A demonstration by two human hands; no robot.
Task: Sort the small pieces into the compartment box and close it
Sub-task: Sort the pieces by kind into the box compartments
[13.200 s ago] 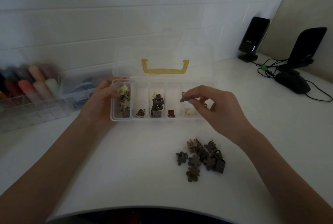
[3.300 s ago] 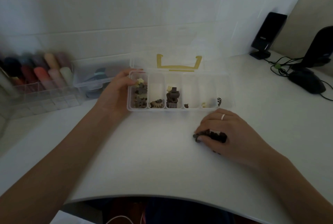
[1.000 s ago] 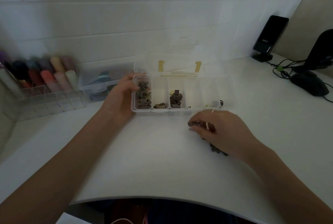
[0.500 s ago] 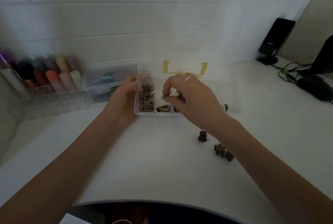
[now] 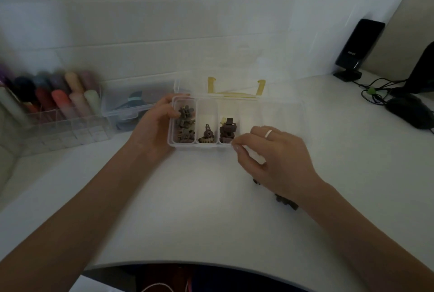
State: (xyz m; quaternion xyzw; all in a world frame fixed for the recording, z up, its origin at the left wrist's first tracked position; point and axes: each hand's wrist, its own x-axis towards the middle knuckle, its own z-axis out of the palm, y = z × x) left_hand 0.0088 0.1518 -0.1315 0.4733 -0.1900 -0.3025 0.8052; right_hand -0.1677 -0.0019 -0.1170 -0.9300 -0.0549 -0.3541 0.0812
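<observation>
The left hand (image 5: 156, 127) grips the compartment box (image 5: 206, 146) at its end, steadying it; the right hand (image 5: 272, 160), fingertips together, apparently empty, hovers above remaining pieces (image 5: 285, 202).

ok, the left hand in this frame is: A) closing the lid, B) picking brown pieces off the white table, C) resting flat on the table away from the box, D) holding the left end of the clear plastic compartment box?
D: the left hand grips the left end of the clear plastic compartment box, thumb at the first compartment; the lid stands open.
</observation>
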